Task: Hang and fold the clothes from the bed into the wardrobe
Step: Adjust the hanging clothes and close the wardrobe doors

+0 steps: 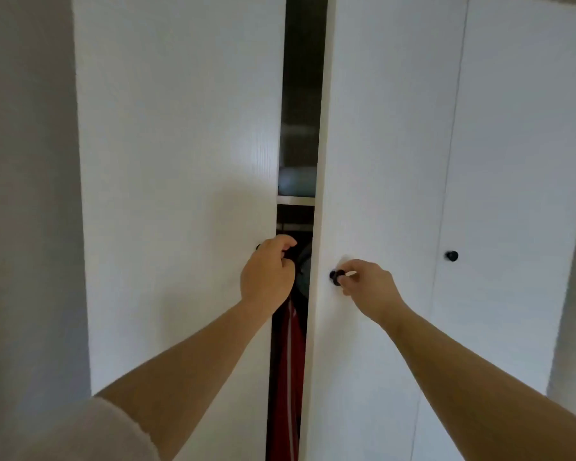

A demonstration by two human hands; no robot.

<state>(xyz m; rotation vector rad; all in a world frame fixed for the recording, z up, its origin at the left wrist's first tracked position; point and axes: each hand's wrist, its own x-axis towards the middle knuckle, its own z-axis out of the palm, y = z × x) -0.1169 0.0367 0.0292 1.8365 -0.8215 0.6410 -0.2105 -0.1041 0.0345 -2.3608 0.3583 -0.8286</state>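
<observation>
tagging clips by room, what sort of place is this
Most likely a bedroom, right at a fitted wardrobe: tall white doors with small black knobs, a shelf inside the gap, and a red garment hanging below.

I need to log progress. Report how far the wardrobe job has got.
Done: nothing that shows here; neither the bed nor its clothes are in view. In hand: the left hand and right hand each grip a black knob, with the two white doors ajar on a red garment already hanging inside. Left: hanging and folding.
</observation>
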